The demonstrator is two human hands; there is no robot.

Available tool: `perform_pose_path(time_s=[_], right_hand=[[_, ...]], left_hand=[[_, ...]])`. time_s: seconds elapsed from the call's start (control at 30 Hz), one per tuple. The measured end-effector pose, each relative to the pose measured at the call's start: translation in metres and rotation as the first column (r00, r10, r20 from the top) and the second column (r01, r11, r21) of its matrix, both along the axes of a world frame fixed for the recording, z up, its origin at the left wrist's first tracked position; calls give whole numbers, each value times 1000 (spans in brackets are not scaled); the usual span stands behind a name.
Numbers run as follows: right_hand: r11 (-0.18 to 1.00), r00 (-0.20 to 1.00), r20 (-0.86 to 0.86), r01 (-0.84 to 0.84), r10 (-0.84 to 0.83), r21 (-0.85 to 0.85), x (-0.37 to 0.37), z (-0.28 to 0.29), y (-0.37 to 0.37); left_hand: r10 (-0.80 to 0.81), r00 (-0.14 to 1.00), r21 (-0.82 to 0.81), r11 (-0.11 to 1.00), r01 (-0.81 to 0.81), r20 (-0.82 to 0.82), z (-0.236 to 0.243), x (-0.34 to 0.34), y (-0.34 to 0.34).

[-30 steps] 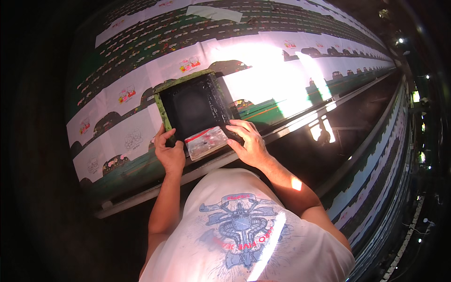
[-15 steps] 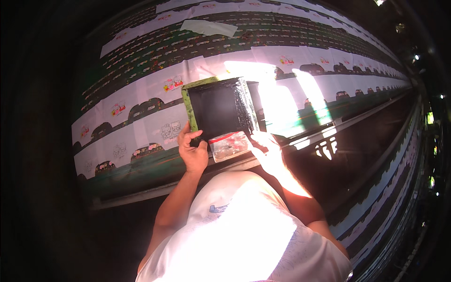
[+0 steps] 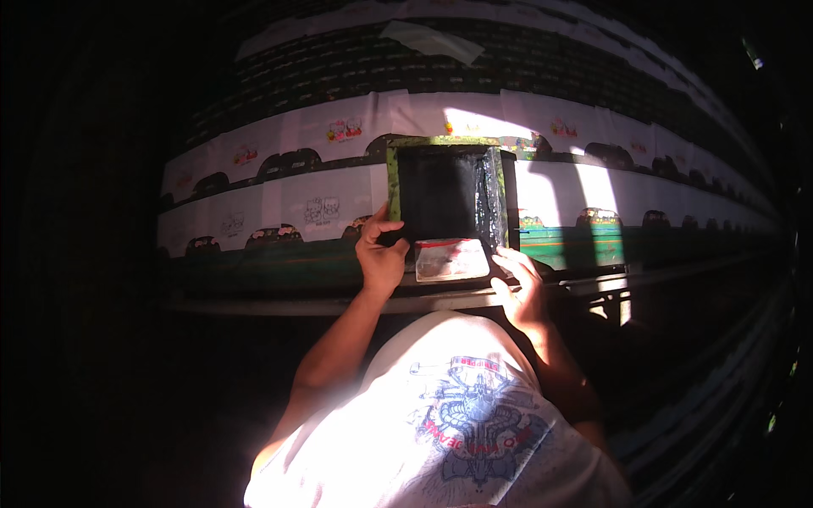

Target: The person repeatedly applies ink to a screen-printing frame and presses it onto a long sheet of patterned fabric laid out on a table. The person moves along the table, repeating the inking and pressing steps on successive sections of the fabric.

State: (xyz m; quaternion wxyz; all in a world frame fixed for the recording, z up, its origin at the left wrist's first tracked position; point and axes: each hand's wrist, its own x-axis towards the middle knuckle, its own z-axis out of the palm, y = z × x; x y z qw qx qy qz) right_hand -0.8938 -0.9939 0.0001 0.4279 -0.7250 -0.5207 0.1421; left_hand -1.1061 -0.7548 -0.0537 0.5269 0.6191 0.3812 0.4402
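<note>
- Black square frame, green-taped edge, lies flat on printed fabric on long table.
- left hand grips frame's lower left corner, thumb on top.
- right hand at lower right corner, fingers loosely spread on frame edge.
- Small clear pouch on frame's near edge, between both hands.

Screen-printing frame: dark mesh panel, matt at its centre, with a wet gloss streaking the side nearer the right hand; border taped in dull green. Between the hands, a clear plastic pouch, shiny and slightly crinkled. Under the frame, white printed cloth, smooth and matt. Below the left hand, a white cotton T-shirt with flat print.
</note>
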Motion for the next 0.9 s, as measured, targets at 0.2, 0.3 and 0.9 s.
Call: perform_pose_path(time_s=[0.2,0.3,0.9], right_hand=[[997,999,42,34,-31,-69,-2,14,-2],[997,991,135,23,-12,-79,-6,28,-1],[794,786,211,-491,581,-358,33,78,136]], left_hand=[[-19,998,-60,998,22,54,-9,6,2],[-18,999,-52,999,16,-43,-8,5,3],[73,712,513,745,426,-698,56,-17,20]])
